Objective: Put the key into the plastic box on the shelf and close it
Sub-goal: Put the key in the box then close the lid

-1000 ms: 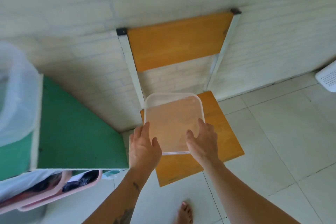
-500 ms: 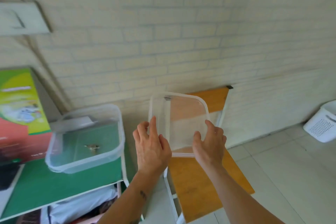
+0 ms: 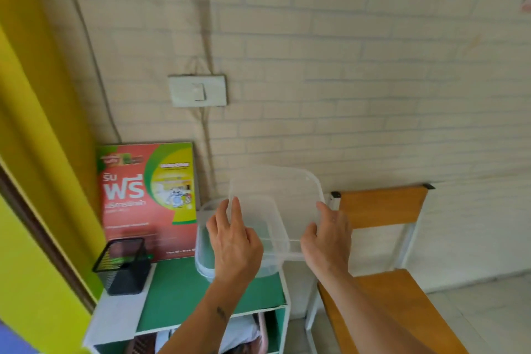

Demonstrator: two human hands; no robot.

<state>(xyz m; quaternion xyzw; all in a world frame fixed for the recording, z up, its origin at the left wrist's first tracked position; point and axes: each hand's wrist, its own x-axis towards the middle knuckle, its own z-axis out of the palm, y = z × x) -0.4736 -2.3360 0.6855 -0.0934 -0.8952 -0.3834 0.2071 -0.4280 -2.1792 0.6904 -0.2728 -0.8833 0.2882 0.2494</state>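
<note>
I hold the clear plastic lid (image 3: 283, 201) in the air with both hands, tilted toward me. My left hand (image 3: 234, 241) grips its left edge and my right hand (image 3: 327, 236) grips its right edge. Below and behind the lid, the clear plastic box (image 3: 205, 238) stands on the green shelf top (image 3: 184, 293), partly hidden by my left hand and the lid. The key is hidden from view.
A red and green printed box (image 3: 143, 198) stands against the brick wall behind the plastic box. A black mesh holder (image 3: 123, 266) sits at the shelf's left. A wooden chair (image 3: 385, 290) stands right of the shelf. A light switch (image 3: 198, 91) is on the wall.
My view has swung left and up from the chair to the shelf. Both hands have carried the lid from over the chair seat to over the box.
</note>
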